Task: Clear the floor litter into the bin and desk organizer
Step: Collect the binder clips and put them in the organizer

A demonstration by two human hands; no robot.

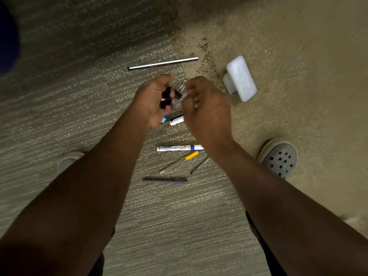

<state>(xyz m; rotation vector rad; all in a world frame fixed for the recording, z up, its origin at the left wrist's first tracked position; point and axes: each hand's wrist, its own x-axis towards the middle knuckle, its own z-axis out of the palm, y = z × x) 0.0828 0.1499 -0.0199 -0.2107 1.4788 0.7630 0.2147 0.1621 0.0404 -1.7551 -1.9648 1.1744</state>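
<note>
My left hand (154, 102) is held palm up above the carpet and cups several black binder clips (166, 97). My right hand (206, 112) is close beside it, blurred. Its curled fingertips pinch the wire handles of another binder clip (179, 92) at the edge of my left palm. On the floor lie a long white and black rod (163, 63), a white and blue marker (179, 148), a yellow-capped pen (179, 162), a thin dark pen (200, 165) and a black pen (165, 180). A white tube and a blue item (175, 120) are partly hidden under my hands.
A white plastic box (231, 86) with its lid (242, 78) lying over it sits on the carpet to the right. My shoes stand at the right (278, 158) and the left (67, 160). Dark crumbs (207, 56) run along the carpet seam. A dark blue shape (8, 36) is at the far left.
</note>
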